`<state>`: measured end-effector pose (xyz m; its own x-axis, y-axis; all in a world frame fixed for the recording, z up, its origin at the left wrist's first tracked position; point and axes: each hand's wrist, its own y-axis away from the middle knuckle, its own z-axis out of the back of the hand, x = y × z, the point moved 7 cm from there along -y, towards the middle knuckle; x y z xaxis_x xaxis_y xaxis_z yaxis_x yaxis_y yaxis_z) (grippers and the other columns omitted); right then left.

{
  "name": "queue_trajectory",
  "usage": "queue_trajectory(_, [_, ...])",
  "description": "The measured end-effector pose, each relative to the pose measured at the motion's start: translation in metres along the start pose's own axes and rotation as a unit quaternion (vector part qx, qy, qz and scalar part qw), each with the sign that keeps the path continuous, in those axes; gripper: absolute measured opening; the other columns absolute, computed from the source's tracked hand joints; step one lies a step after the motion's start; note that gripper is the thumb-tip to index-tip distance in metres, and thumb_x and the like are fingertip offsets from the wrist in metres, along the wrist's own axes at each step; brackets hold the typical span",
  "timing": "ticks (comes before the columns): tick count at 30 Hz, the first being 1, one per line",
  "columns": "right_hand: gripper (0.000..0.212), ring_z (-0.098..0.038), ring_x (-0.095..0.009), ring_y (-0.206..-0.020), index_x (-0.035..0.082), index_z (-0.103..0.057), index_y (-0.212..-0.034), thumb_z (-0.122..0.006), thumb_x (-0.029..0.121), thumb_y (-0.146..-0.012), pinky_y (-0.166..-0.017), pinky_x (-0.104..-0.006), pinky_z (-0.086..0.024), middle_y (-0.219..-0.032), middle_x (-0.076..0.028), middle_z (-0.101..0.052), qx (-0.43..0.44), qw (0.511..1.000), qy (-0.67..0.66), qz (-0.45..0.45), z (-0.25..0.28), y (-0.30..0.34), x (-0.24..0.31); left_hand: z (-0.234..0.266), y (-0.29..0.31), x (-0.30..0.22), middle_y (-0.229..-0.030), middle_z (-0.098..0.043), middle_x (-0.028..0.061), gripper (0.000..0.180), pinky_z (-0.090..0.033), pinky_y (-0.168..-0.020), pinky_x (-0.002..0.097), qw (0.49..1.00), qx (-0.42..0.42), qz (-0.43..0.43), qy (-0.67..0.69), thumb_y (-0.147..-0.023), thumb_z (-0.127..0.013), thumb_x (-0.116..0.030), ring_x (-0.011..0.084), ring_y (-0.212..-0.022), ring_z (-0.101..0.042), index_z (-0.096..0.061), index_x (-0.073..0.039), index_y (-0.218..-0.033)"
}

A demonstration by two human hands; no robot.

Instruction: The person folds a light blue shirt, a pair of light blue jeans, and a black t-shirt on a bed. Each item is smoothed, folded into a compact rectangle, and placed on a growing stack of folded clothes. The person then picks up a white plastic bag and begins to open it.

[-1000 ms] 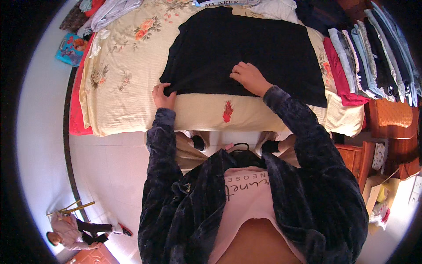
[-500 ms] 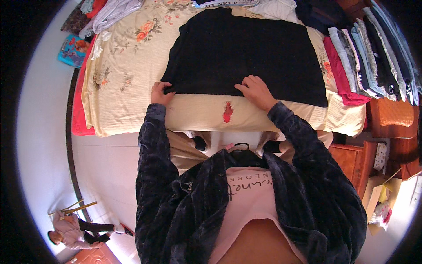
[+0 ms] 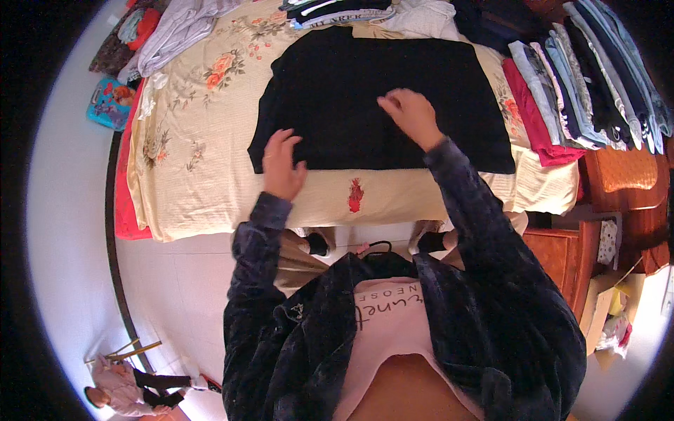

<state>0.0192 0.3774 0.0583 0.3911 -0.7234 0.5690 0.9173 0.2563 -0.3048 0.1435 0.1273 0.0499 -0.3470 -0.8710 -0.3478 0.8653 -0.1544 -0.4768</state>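
A black garment point(image 3: 372, 77) lies spread out flat on the cream flowered bed sheet point(image 3: 189, 126), its straight near edge running along the front of the bed. My left hand point(image 3: 283, 163) is over its near left part, fingers apart and holding nothing. Farther in, near the middle of the cloth, my right hand point(image 3: 413, 116) hovers or rests lightly with thumb and fingers apart. Whether either palm touches the fabric is hard to tell.
Folded clothes point(image 3: 337, 14) are stacked at the bed's far edge. On the right stands a row of folded trousers point(image 3: 583, 84) beside a wooden chair point(image 3: 621, 179). Striped clothing point(image 3: 179, 35) lies far left. A person point(image 3: 133, 386) sits at the lower left.
Both hands have come off the garment's near edge. The left has shifted right and the right has moved farther in. The near edge now lies straighter and the view has tilted slightly.
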Motion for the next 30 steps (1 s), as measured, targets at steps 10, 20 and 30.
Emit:
queue_trajectory(10, [0.009,-0.062,-0.035,-0.069,0.006,-0.055,-0.083,-0.050,0.014,-0.082,-0.059,-0.0465,-0.049,-0.075,-0.017,-0.063,-0.002,0.981,0.175,-0.086,-0.074,-0.024,-0.060,-0.104,-0.026,-0.016,-0.142,-0.034,0.0041,0.054,-0.020,-0.104,0.0536,0.985,0.073,0.046,-0.150,-0.083,-0.054,-0.043,0.0318,-0.130,-0.030,-0.043,-0.023,-0.133])
queue_trajectory(20, [0.052,-0.043,-0.026,-0.119,0.014,-0.053,-0.120,-0.064,0.039,-0.076,-0.091,-0.0476,-0.036,-0.129,-0.010,-0.047,0.083,0.944,0.112,0.299,-0.048,0.040,0.006,-0.107,-0.026,-0.001,-0.144,-0.027,0.0095,0.063,-0.022,-0.104,0.0515,0.982,0.168,-0.001,-0.086,-0.081,-0.059,-0.043,0.0296,-0.132,-0.027,-0.038,-0.020,-0.135])
queue_trajectory(30, [0.027,-0.055,-0.034,-0.097,0.003,-0.061,-0.097,-0.059,0.026,-0.083,-0.082,-0.0409,-0.042,-0.099,-0.016,-0.061,0.014,0.996,0.058,0.070,0.081,-0.148,-0.221,-0.073,-0.184,0.282,-0.093,-0.066,0.0164,0.040,-0.047,-0.079,0.0303,0.954,0.039,0.276,0.114,-0.084,-0.061,-0.033,0.0205,-0.089,-0.062,-0.063,0.002,-0.102])
